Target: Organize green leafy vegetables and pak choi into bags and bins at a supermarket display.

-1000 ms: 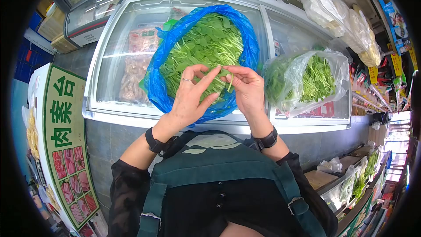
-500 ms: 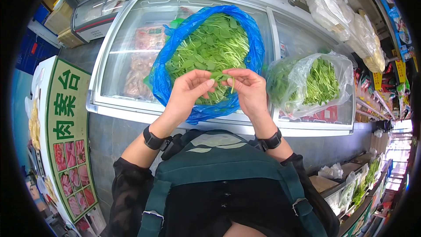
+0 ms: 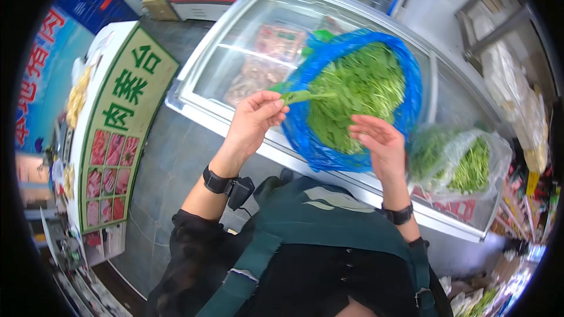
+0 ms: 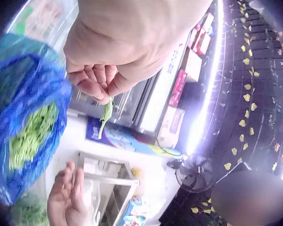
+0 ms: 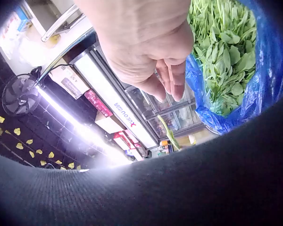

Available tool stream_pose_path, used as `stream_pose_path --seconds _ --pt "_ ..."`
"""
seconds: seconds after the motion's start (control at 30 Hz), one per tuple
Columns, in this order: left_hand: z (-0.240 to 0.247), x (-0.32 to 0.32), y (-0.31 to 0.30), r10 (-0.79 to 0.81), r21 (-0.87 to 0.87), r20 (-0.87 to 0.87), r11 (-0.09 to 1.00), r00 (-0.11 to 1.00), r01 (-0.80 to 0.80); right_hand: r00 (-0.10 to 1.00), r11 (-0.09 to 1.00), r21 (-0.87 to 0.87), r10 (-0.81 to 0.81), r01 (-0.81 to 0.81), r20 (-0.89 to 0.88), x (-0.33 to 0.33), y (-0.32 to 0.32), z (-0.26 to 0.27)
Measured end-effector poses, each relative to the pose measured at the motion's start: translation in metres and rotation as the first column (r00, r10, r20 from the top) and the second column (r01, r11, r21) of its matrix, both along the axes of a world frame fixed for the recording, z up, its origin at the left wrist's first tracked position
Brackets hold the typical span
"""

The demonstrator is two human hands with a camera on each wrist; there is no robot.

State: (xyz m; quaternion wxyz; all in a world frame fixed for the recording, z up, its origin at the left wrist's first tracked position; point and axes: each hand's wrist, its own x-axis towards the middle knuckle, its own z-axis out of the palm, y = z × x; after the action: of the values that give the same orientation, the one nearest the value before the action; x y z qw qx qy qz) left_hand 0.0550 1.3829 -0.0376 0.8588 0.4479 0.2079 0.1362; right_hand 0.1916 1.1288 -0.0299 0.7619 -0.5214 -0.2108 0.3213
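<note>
My left hand (image 3: 252, 118) pinches a small leafy sprig (image 3: 298, 96) between thumb and fingertips, held out over the left rim of a blue plastic bag (image 3: 415, 82). In the left wrist view the sprig (image 4: 105, 118) hangs from the fingertips, its pale stem pointing away. Loose leafy greens (image 3: 361, 79) fill the blue bag. Above the bag's near right side hovers my right hand (image 3: 382, 144), its fingers loosely extended and holding nothing. The right wrist view shows that hand (image 5: 151, 52) beside the greens, its fingertips apart from them.
The blue bag stands on a glass-topped chest freezer (image 3: 217, 64) with packaged meat (image 3: 282, 41) visible inside. To its right sits a clear plastic bag (image 3: 499, 149) of similar greens. A counter with a green-lettered sign (image 3: 132, 91) stands at left, across a tiled floor (image 3: 164, 199).
Both hands worked together on the sprig before; now they are apart. My left hand has moved left with the sprig, the right hand has let go. The head view has turned left.
</note>
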Motion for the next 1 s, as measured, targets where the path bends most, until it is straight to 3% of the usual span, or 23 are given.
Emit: stream_pose_path --seconds 0.1,0.17,0.37,0.43,0.5,0.57,0.8,1.0 --pt "-0.016 -0.025 0.046 0.171 0.001 0.038 0.985 0.985 -0.171 1.000 0.999 -0.035 -0.014 0.015 0.029 0.001 0.001 -0.005" --pt "-0.041 -0.040 0.079 0.340 -0.004 -0.041 0.940 0.940 -0.340 0.999 0.997 -0.070 -0.033 0.034 0.019 0.001 0.002 -0.007" --pt "-0.133 -0.062 0.149 0.387 -0.025 -0.299 0.911 0.872 -0.412 1.000 0.995 -0.104 -0.002 0.004 0.023 -0.002 0.013 -0.006" --pt "-0.150 -0.061 0.159 0.336 0.096 -0.447 0.939 0.829 -0.329 1.000 0.993 -0.120 0.006 -0.002 0.027 -0.002 0.015 -0.007" --pt "-0.161 -0.058 0.167 0.323 0.139 -0.453 0.946 0.831 -0.292 1.000 0.992 -0.129 0.002 0.002 0.026 -0.002 0.017 -0.009" --pt "-0.161 -0.053 0.168 0.335 0.325 -0.562 0.930 0.756 -0.170 1.000 0.990 -0.142 -0.004 0.008 0.023 -0.003 0.019 -0.009" --pt "-0.155 -0.057 0.170 0.395 0.394 -0.563 0.900 0.726 -0.184 0.999 0.985 -0.168 -0.023 0.027 0.023 -0.002 0.023 -0.012" --pt "-0.137 -0.070 0.159 0.454 0.607 -0.521 0.792 0.723 -0.060 0.998 0.976 -0.207 -0.057 0.059 0.016 -0.001 0.021 -0.015"
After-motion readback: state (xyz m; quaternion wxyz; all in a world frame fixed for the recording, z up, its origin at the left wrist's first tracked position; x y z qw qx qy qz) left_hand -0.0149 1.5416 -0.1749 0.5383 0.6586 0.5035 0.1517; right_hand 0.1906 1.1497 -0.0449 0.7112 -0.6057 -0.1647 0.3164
